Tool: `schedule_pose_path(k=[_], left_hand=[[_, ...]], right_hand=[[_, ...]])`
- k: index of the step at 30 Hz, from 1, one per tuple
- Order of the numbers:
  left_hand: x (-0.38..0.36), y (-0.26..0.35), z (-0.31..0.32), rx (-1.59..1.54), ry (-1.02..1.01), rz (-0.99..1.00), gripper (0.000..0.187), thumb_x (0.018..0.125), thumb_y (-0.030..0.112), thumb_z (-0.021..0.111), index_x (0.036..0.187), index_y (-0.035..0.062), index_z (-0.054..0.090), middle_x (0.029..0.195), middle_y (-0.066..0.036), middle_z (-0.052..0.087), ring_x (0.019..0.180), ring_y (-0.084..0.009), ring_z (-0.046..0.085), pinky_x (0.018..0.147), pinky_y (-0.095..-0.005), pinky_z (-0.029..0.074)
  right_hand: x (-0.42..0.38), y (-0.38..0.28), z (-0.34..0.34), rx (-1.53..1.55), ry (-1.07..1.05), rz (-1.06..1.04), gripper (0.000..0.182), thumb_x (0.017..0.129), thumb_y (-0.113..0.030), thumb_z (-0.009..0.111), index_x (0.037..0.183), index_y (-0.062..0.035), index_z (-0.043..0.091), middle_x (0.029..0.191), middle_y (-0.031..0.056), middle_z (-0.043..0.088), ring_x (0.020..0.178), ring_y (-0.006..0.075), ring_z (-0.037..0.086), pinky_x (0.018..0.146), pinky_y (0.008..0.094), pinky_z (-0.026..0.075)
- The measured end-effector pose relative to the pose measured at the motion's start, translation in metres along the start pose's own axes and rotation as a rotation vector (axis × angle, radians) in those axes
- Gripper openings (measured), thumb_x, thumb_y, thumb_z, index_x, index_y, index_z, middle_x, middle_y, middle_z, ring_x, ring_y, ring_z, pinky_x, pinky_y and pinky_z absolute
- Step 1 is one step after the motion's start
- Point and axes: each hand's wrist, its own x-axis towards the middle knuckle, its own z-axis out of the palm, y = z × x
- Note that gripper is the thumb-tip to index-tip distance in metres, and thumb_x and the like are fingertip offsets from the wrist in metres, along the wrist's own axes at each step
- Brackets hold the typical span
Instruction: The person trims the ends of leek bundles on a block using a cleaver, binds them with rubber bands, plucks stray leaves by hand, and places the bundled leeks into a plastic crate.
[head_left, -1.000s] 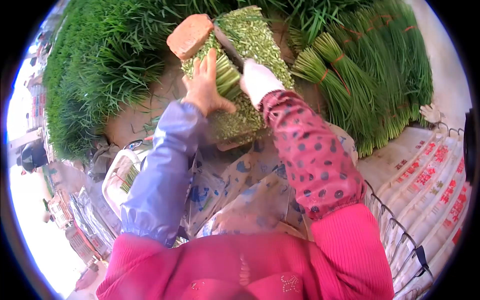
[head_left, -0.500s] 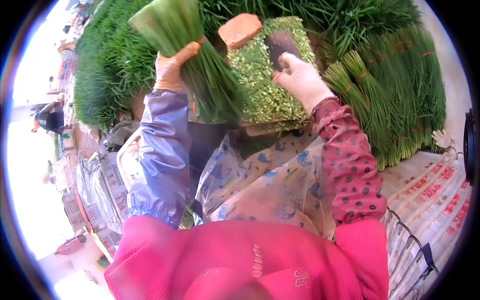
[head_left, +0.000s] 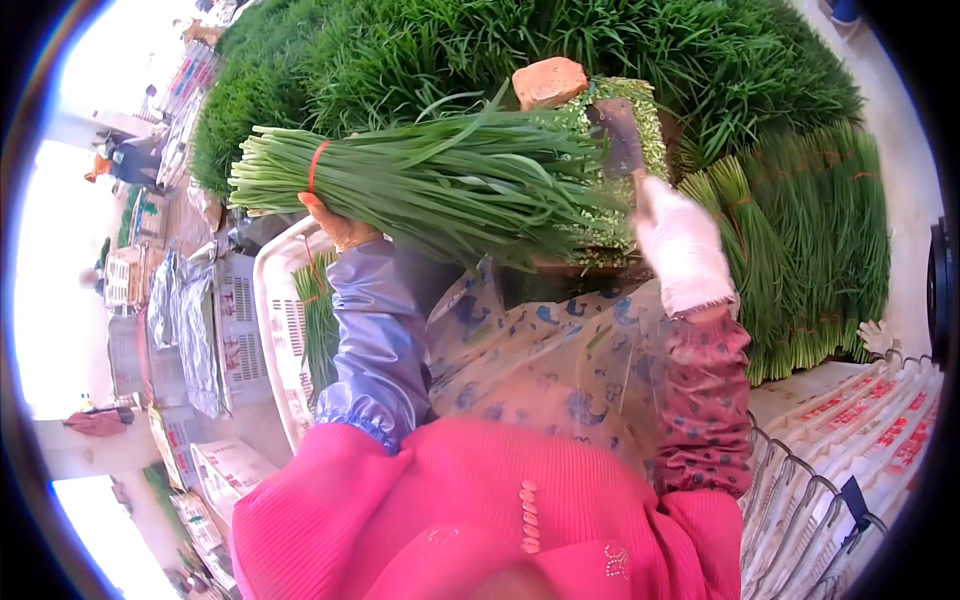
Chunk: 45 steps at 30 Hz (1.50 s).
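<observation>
The left hand (head_left: 340, 228) gripped the banded chive bundle (head_left: 420, 185) from beneath, holding it level left of the chopping block (head_left: 610, 190). The gloved right hand (head_left: 680, 245) clasped the cleaver (head_left: 618, 135) flat upon the block, beside the brick (head_left: 548, 82).

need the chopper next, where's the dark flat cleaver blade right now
In the head view, the dark cleaver blade lies upper right on the trimmings-covered block, beside the red brick, above the white-gloved right hand.

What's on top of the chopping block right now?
A brick, green trimmings and the cleaver in the right hand. The raised chive bundle hides the block's left side.
</observation>
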Motion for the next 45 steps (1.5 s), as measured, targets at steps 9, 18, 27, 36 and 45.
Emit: schedule_pose_path(k=[9, 18, 27, 36, 45], left_hand=[[-0.006, -0.013, 0.042, -0.43, -0.671, -0.117, 0.093, 0.087, 0.068, 0.061, 0.146, -0.0002, 0.042, 0.152, -0.024, 0.034, 0.137, -0.0424, 0.041, 0.111, -0.0636, 0.038], [0.003, -0.007, 0.016, -0.377, -0.816, -0.089, 0.097, 0.09, 0.064, 0.059, 0.156, 0.0008, 0.024, 0.159, -0.025, 0.025, 0.147, -0.0472, 0.023, 0.117, -0.0694, 0.014], [-0.03, -0.008, 0.032, -0.181, -0.439, -0.092, 0.096, 0.089, 0.061, 0.061, 0.155, 0.0008, 0.025, 0.158, -0.025, 0.027, 0.146, -0.0455, 0.025, 0.117, -0.0673, 0.016], [-0.027, -0.007, 0.033, -0.056, -0.416, -0.175, 0.096, 0.088, 0.058, 0.063, 0.155, 0.0007, 0.026, 0.158, -0.024, 0.028, 0.145, -0.0438, 0.028, 0.117, -0.0652, 0.019], [-0.05, 0.002, 0.04, 0.003, -0.424, -0.162, 0.095, 0.087, 0.056, 0.065, 0.155, 0.0007, 0.027, 0.157, -0.023, 0.03, 0.144, -0.0421, 0.03, 0.116, -0.0631, 0.021]], right_hand=[[-0.019, -0.114, 0.04, 0.149, -0.079, -0.443, 0.076, 0.079, -0.02, 0.076, 0.141, 0.0023, 0.036, 0.129, 0.0262, 0.057, 0.116, 0.0396, 0.059, 0.095, 0.0429, 0.052], [-0.094, -0.118, 0.088, 0.232, -0.261, -0.581, 0.069, 0.082, -0.012, 0.065, 0.144, -0.0014, 0.036, 0.094, 0.0199, 0.067, 0.086, 0.0376, 0.067, 0.074, 0.0459, 0.055], [-0.063, -0.068, -0.007, -0.146, -0.134, -0.241, 0.048, 0.082, -0.031, 0.076, 0.117, -0.0021, 0.06, 0.105, 0.0191, 0.07, 0.092, 0.0358, 0.07, 0.08, 0.0454, 0.056], [-0.021, -0.065, -0.001, 0.643, 0.322, -0.291, 0.028, 0.089, 0.006, 0.063, 0.117, 0.0015, 0.063, 0.104, 0.0113, 0.073, 0.089, 0.017, 0.07, 0.079, 0.0287, 0.055], [-0.023, -0.069, 0.031, 0.425, 0.228, -0.667, 0.029, 0.089, -0.006, 0.065, 0.118, -0.0069, 0.062, 0.11, 0.015, 0.067, 0.091, 0.0285, 0.069, 0.076, 0.0349, 0.055]])
